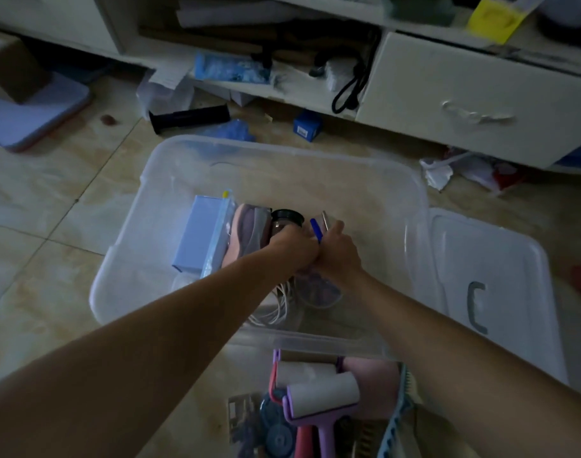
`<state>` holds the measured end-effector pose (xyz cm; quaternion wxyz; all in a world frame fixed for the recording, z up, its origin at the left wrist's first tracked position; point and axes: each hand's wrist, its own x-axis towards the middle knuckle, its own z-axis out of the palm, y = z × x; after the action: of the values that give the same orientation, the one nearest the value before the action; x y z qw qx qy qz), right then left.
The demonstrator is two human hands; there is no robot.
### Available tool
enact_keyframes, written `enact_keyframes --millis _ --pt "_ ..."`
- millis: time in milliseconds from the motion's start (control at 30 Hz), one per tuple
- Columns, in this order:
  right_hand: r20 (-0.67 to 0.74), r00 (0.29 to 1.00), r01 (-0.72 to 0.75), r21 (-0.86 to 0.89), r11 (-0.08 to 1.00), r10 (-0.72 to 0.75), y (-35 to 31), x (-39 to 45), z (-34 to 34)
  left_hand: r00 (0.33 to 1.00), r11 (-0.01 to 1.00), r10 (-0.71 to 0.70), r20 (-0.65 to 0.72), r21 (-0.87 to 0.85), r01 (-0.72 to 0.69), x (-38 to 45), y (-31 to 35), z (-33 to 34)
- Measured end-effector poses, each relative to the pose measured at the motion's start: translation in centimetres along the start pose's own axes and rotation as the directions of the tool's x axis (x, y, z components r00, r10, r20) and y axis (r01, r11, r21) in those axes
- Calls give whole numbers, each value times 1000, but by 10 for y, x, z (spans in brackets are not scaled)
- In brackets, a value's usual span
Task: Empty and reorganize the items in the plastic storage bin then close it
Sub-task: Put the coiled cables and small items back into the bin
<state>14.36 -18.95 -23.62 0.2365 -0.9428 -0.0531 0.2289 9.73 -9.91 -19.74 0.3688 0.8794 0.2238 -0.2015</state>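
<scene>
Blue pen (316, 229), gripped by right hand (338, 250) fingers, points away, nearly upright.

Clear plastic bin (170, 193) on tiled floor (51, 209), both hands inside it, left hand (294, 247) beside jar (284, 221), right hand (338, 252) pinching pens (318, 228), lid (500, 285) just right of bin

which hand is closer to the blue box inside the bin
Left. The left hand sits just right of the blue box; the right hand lies farther right, beyond the left.
</scene>
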Motion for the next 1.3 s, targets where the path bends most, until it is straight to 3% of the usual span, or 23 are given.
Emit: enact_keyframes --millis 33,100,267,400,567,833,1300 --pt "21 1000 1 37 999 -2 2 -1 -1 989 973 -145 41 -177 150 8 -4 3" --pt "44 999 10 102 995 -14 3 -5 -6 972 912 -228 48 -338 231 13 -7 9" --pt "138 990 -29 75 997 18 2 -13 -16 970 838 -236 53 -494 231 15 -14 15" --pt "127 991 -42 59 997 34 0 -16 -19 965 854 -260 41 -457 249 14 -15 15" --pt "151 986 -83 59 995 74 5 -12 -16 967 946 -217 -131 -272 176 4 -13 17" --pt "199 966 -177 39 983 166 10 -6 -18 978 987 -136 -159 -112 119 2 -14 25" --pt "165 978 -124 -19 992 125 11 -9 -27 967 997 -75 -242 -43 67 -6 -22 19"
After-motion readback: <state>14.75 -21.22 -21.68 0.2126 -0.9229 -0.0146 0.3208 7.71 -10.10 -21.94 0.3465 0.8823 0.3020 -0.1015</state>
